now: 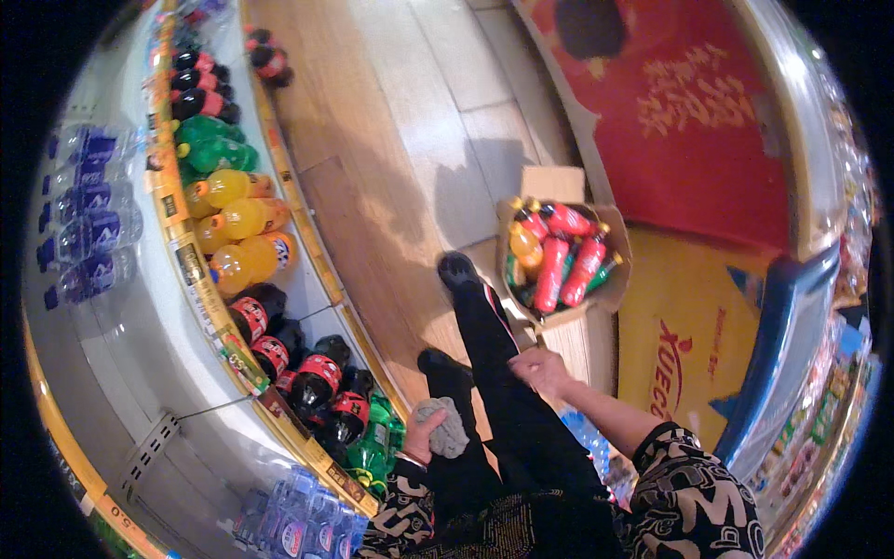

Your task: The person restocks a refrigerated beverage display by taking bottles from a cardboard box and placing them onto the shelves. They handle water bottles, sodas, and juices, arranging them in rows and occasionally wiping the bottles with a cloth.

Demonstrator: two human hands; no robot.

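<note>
My left hand (418, 434) grips a crumpled grey cloth (445, 427) in front of my black trousers. Close to my right leg, my right hand (541, 370) has curled, slightly blurred fingers; whether anything is in them is hidden. Ahead of that hand, an open cardboard box (624, 262) on the floor holds several bottles, among them red-wrapped bottles (552, 274), an orange drink bottle (525, 244) and green ones. Beside my left hand, green soda bottles (374, 440) and dark cola bottles (318, 381) with red labels lie on the lower shelf.
Farther along that shelf are orange soda bottles (241, 265) and green bottles (216, 147). Packs of bottled water (94, 209) stand on the upper shelf (209, 363). A red-and-yellow display cabinet (698, 140) borders the right side. Wood-look flooring (363, 209) runs between.
</note>
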